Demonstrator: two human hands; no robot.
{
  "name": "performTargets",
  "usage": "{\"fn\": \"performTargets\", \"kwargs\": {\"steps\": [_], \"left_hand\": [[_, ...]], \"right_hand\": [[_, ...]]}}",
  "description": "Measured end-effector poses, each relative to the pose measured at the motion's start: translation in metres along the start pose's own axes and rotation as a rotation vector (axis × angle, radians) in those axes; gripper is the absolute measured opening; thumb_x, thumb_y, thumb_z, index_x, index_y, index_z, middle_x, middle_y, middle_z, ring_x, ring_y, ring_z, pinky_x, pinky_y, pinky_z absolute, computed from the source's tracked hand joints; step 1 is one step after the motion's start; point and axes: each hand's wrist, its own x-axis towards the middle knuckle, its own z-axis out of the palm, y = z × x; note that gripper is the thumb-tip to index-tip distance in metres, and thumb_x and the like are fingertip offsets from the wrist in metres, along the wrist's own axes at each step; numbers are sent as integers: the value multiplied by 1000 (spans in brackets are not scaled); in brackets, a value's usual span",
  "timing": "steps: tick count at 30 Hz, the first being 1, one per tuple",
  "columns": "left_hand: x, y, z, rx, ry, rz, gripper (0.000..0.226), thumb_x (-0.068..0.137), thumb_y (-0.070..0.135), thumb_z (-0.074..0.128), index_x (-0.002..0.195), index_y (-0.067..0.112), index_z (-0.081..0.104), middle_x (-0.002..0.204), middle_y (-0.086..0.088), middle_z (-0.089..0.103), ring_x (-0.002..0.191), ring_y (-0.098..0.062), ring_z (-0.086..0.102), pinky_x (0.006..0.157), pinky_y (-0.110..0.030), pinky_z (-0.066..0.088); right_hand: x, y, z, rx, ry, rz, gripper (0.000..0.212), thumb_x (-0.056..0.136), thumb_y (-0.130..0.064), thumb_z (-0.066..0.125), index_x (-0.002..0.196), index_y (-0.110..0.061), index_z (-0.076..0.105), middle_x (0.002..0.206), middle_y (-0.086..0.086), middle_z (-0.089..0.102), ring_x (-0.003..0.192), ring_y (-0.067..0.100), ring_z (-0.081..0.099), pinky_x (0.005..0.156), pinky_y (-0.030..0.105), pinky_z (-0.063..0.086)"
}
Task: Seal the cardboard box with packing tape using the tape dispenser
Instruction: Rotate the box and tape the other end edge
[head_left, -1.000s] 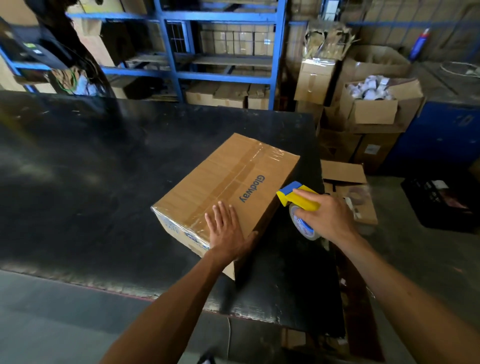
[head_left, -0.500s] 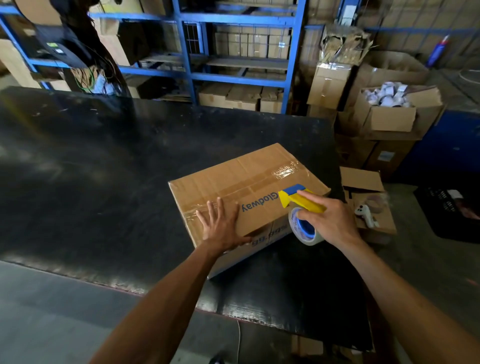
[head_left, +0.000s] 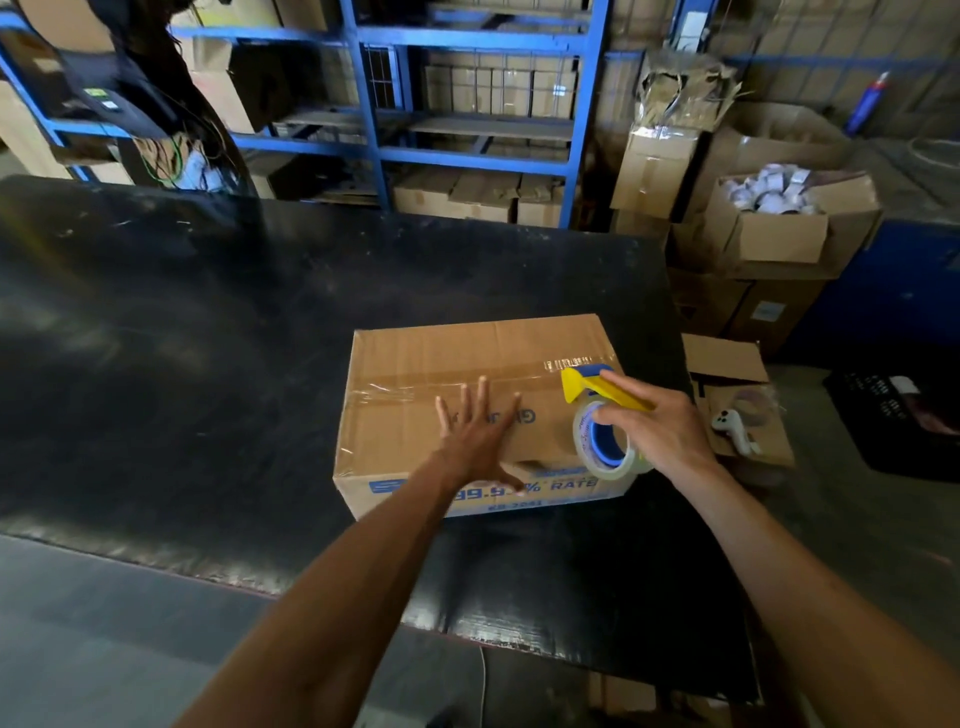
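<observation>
Rotated square now, the box (head_left: 467, 364) is pinned under my flat left hand (head_left: 475, 436) while my right hand (head_left: 660, 431) grips the tape dispenser (head_left: 597, 415) at its right end.

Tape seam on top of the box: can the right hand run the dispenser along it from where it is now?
Probably yes. The right hand holds the tape dispenser at the seam's right end on the cardboard box. The left hand lies flat just nearside of the seam and may need shifting.

Taped brown cardboard box (head_left: 483, 364) flat on table, yellow-blue tape dispenser (head_left: 597, 415) atop.
</observation>
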Motion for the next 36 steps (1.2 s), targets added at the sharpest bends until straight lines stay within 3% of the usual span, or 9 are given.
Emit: {"fn": "performTargets", "kwargs": {"steps": [2, 5, 13, 16, 19, 24, 28, 31, 36], "left_hand": [[9, 29, 12, -18, 6, -62, 142, 60, 83, 69, 155, 31, -23, 158, -18, -35, 143, -52, -28, 106, -79, -11], [18, 35, 24, 14, 79, -97, 121, 73, 81, 59, 157, 35, -15, 164, -16, -23, 147, -51, -20, 111, -78, -7], [22, -43, 13, 78, 53, 234, 101, 75, 80, 52, 147, 55, -14, 166, -12, -16, 147, -53, -16, 116, -63, -6], [25, -57, -5, 177, -41, 282, 106, 60, 97, 29, 142, 58, -25, 165, -12, -21, 148, -50, -17, 117, -64, -5], [19, -8, -13, 87, -51, 163, 141, 41, 109, 8, 158, 32, -11, 163, -23, -20, 148, -48, -19, 113, -71, -14], [13, 123, 14, -232, 15, -138, 142, 59, 103, 27, 155, 8, -17, 157, -25, -32, 143, -44, -34, 110, -68, -24], [19, 153, 31, -184, 80, -240, 119, 81, 87, 28, 157, 4, -11, 160, -28, -25, 145, -49, -29, 112, -70, -17], [19, 143, 35, -134, 94, -198, 111, 85, 77, 32, 157, 3, -9, 161, -28, -22, 145, -49, -27, 112, -70, -16], [1, 66, 34, -16, 112, 122, 117, 81, 72, 54, 159, 12, -10, 162, -16, -26, 150, -39, -22, 119, -61, -14]], "right_hand": [[0, 0, -3, 8, -21, 2, 53, 67, -36, 83, 114, -53, 67, 120, -18, 67, 102, 1, 57, 80, 21, 44], [1, 3, -12, 15, 19, 19, 53, 69, -34, 82, 116, -51, 67, 119, -19, 66, 105, 3, 58, 87, 25, 47], [0, 11, -32, 49, 65, 46, 53, 59, -43, 77, 108, -61, 64, 111, -23, 69, 104, 5, 62, 96, 37, 53], [0, 10, -37, 71, 78, 48, 54, 60, -41, 78, 110, -58, 66, 110, -23, 68, 102, 4, 62, 94, 35, 54], [2, 7, -38, 121, 96, 45, 54, 58, -41, 79, 109, -55, 69, 107, -22, 70, 101, 5, 63, 93, 36, 55], [3, 1, -37, 162, 143, 63, 52, 60, -39, 80, 109, -51, 71, 108, -18, 71, 104, 10, 63, 95, 35, 53], [-2, 5, -40, 32, 113, -7, 55, 62, -43, 76, 113, -58, 64, 121, -16, 67, 109, 11, 61, 98, 38, 51], [-5, 14, -40, 20, 100, 9, 53, 64, -44, 76, 112, -61, 62, 116, -19, 67, 106, 10, 60, 97, 40, 52], [-7, 23, -36, 7, 87, 61, 54, 62, -45, 76, 111, -62, 61, 113, -21, 66, 104, 8, 60, 94, 39, 53]]}}
